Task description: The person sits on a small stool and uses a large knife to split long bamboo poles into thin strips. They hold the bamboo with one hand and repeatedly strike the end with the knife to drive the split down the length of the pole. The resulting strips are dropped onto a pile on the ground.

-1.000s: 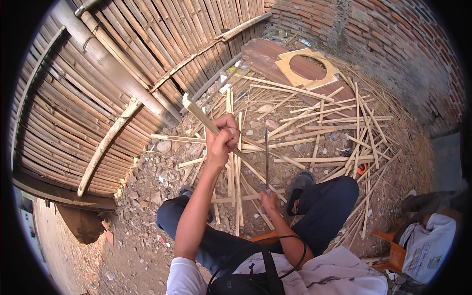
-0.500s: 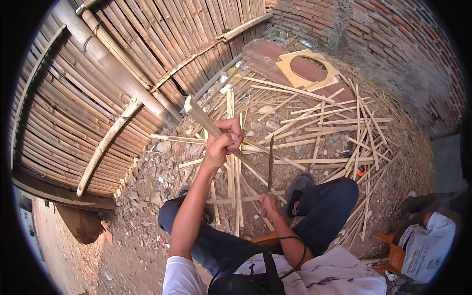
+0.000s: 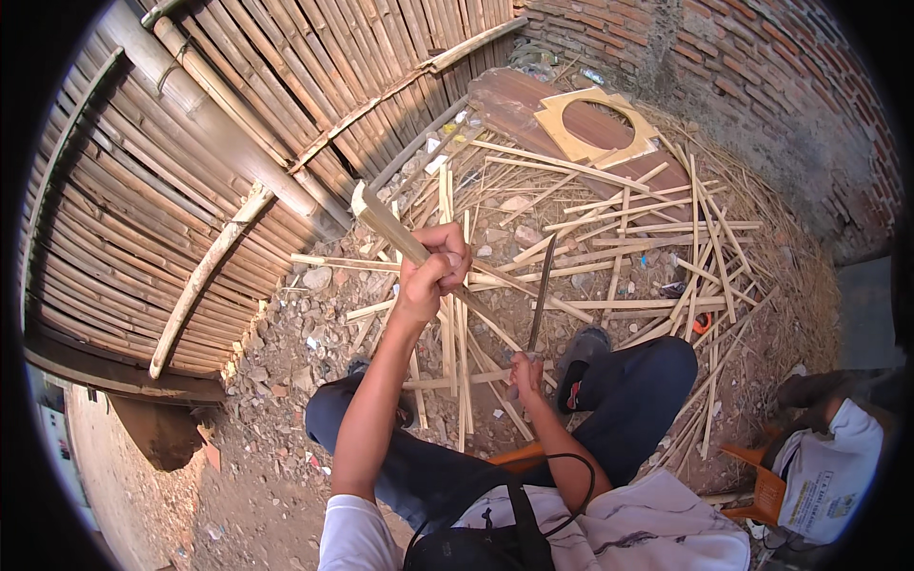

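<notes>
My left hand (image 3: pixel 433 273) is wrapped round a bamboo strip (image 3: pixel 386 222), holding it up at a slant, its thick pale end toward the upper left. The strip's other end runs down to the right, between the hand and my right knee. In my right hand (image 3: pixel 525 374) is the handle of a long machete (image 3: pixel 541 303). Its dark, narrow blade points up and leans a little to the right, close to the strip's lower end. Whether blade and strip touch, I cannot tell. Many split bamboo strips (image 3: pixel 657 309) lie criss-crossed on the ground past my feet.
A bamboo-slat fence (image 3: pixel 314 86) rises at the left and a brick wall (image 3: pixel 752 105) at the right. A board with a round hole (image 3: pixel 557 128) rests on a brown panel (image 3: pixel 495 105). At the lower right, an orange chair (image 3: pixel 769 495) stands near another person. Stones cover the ground.
My right hand has risen slightly, and the machete blade has tilted to the right. My left hand holds the strip in nearly the same place.
</notes>
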`<state>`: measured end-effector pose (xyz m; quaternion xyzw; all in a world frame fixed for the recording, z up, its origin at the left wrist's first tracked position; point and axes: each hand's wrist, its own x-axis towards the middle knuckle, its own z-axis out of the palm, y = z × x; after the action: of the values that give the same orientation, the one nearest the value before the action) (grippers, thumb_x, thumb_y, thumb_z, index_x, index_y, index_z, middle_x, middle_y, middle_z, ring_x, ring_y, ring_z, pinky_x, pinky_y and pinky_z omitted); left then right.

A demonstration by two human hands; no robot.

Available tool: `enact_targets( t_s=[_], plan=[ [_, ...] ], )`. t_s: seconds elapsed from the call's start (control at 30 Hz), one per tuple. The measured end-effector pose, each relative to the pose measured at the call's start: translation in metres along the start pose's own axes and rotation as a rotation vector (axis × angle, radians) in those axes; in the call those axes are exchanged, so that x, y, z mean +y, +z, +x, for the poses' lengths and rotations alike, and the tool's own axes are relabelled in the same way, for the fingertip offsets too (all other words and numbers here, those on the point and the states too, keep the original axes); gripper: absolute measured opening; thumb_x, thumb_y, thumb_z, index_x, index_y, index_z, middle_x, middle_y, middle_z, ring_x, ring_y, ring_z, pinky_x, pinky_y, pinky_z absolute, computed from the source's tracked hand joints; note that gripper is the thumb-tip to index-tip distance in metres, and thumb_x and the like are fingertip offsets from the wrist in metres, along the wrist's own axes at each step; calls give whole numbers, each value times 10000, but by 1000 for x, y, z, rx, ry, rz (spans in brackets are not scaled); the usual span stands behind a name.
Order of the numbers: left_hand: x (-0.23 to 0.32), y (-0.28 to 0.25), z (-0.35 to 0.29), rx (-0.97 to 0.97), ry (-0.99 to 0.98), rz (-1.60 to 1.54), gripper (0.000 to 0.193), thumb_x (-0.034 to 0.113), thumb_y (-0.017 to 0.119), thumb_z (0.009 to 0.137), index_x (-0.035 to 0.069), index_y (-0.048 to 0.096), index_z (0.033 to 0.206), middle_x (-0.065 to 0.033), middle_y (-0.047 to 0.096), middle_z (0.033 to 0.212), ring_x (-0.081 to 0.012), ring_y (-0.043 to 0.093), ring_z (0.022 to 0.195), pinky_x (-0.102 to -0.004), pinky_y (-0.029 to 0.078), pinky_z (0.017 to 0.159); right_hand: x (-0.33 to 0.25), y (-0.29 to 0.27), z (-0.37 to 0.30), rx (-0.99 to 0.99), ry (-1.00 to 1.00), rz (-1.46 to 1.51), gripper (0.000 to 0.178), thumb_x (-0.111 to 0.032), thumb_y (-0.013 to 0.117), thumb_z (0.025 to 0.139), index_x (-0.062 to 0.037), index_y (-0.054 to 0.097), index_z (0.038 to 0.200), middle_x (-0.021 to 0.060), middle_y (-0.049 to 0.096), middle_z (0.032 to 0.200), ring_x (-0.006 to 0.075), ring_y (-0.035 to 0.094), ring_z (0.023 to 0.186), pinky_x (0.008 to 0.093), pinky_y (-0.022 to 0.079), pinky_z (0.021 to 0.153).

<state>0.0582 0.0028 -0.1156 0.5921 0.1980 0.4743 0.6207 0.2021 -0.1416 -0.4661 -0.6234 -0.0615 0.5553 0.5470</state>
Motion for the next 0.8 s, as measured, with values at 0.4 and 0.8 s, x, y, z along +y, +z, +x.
enact_targets(
  t_s=[0.4, 0.8],
  plan=[
    [-2, 15, 8, 51, -15, 56, 211, 179, 525, 812, 61, 413, 678, 8, 378, 554, -66, 271, 492, -266, 202, 467, 40, -21, 1, 47, 126, -212, 134, -154, 637, 825, -90, 564, 732, 0, 447, 525, 132, 428, 396, 338, 375, 395],
    [-4, 21, 14, 16, -18, 41, 160, 154, 495, 774, 44, 450, 666, 8, 392, 531, -63, 302, 473, -265, 222, 445, 87, -49, 23, -172, 377, -22, 223, -179, 657, 820, -95, 527, 660, -14, 459, 552, 124, 456, 460, 320, 383, 444]
  ],
)
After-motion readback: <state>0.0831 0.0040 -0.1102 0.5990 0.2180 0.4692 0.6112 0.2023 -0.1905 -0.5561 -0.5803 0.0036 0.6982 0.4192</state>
